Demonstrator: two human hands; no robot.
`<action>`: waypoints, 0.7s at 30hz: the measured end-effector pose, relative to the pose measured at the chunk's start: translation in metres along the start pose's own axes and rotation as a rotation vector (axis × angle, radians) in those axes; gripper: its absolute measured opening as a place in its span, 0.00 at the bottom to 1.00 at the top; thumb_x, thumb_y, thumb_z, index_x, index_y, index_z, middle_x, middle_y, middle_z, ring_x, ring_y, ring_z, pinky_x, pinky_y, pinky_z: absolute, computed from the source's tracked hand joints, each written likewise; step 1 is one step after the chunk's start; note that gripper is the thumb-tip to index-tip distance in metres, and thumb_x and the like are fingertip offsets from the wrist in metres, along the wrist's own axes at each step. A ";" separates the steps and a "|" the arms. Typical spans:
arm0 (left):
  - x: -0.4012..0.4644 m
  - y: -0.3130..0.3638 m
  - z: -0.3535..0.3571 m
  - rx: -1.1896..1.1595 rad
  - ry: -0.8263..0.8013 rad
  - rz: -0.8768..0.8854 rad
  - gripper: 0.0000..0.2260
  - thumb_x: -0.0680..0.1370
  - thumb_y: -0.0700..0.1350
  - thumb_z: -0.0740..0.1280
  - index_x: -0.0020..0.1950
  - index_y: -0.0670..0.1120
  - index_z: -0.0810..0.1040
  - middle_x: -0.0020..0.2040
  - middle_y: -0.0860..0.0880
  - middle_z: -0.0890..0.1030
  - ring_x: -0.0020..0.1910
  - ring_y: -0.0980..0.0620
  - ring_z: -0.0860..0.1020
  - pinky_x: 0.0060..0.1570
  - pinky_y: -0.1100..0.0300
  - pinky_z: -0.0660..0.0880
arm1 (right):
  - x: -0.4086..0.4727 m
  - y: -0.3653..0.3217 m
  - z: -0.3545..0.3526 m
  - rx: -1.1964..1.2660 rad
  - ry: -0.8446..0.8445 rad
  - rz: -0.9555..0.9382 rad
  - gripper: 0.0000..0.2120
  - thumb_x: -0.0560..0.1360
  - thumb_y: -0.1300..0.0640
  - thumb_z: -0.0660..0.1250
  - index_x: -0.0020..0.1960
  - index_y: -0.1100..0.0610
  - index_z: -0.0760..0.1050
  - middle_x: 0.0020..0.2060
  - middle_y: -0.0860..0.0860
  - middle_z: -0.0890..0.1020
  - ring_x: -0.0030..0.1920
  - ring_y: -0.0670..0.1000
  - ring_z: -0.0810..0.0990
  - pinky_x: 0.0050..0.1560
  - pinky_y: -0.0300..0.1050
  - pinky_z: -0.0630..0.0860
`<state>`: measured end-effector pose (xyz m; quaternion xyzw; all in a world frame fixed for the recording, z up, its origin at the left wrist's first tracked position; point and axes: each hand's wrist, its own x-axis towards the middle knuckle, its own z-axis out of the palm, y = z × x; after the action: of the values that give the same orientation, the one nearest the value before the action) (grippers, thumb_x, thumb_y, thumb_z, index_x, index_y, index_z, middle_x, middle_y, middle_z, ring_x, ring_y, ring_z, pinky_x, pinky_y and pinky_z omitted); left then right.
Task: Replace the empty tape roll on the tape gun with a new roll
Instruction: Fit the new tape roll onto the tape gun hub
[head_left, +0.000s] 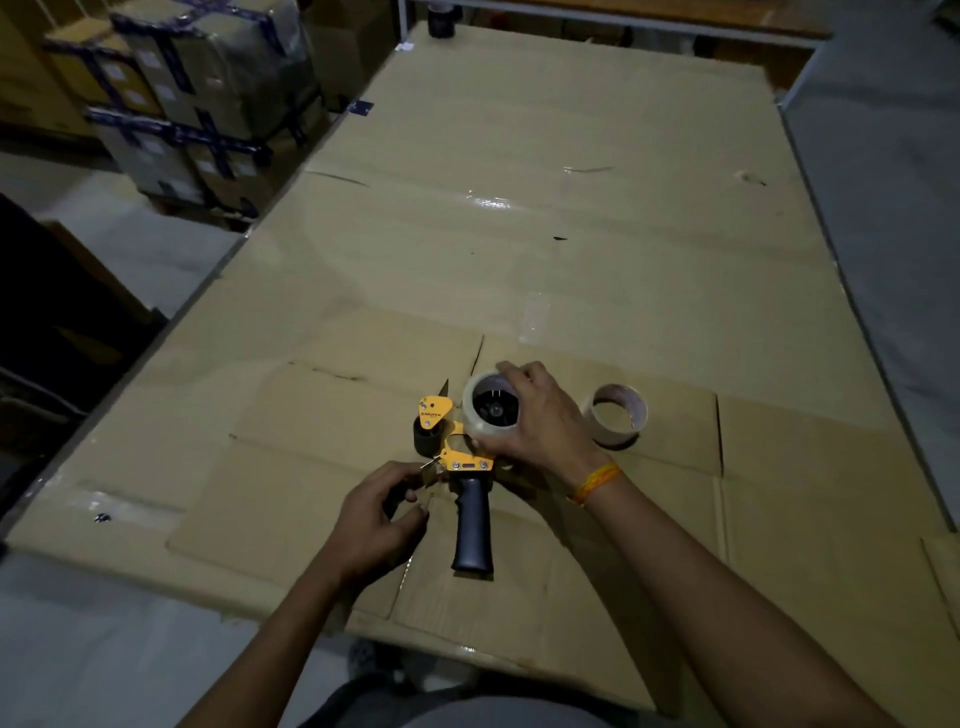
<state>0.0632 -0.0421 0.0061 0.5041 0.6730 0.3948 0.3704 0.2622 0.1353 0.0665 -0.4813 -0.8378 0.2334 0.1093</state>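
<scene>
Left hand (374, 525) pinching — right hand (535, 415) gripping new roll (480, 410)

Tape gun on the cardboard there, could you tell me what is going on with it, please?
A person is reloading the tape gun, which lies on the cardboard. The right hand holds the new roll on the gun's hub. The left hand pinches something small by the gun's front; I cannot tell what. The empty core stands beside the gun, already off.

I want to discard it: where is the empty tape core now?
The empty core stands on the cardboard, right of the right hand.
</scene>
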 end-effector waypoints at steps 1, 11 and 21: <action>0.001 -0.001 0.000 0.006 0.006 0.005 0.20 0.76 0.33 0.72 0.61 0.55 0.84 0.48 0.53 0.81 0.47 0.49 0.81 0.49 0.58 0.80 | 0.001 0.000 0.001 -0.010 -0.006 0.001 0.50 0.65 0.36 0.82 0.80 0.50 0.65 0.69 0.54 0.73 0.66 0.58 0.77 0.62 0.51 0.81; 0.006 -0.011 -0.005 0.116 -0.014 0.099 0.21 0.75 0.37 0.74 0.62 0.58 0.82 0.53 0.59 0.81 0.53 0.53 0.81 0.52 0.47 0.82 | 0.004 -0.003 0.012 -0.002 -0.018 0.074 0.49 0.66 0.39 0.83 0.80 0.52 0.66 0.69 0.54 0.73 0.65 0.57 0.78 0.64 0.50 0.80; 0.014 -0.025 -0.004 0.163 0.013 0.149 0.12 0.80 0.47 0.75 0.61 0.59 0.82 0.52 0.60 0.82 0.53 0.56 0.81 0.51 0.52 0.81 | 0.009 0.012 0.035 0.014 -0.072 0.099 0.51 0.66 0.39 0.82 0.82 0.54 0.66 0.70 0.54 0.74 0.68 0.57 0.78 0.68 0.53 0.79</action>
<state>0.0472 -0.0334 -0.0164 0.5786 0.6659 0.3683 0.2934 0.2522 0.1378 0.0296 -0.5126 -0.8148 0.2616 0.0709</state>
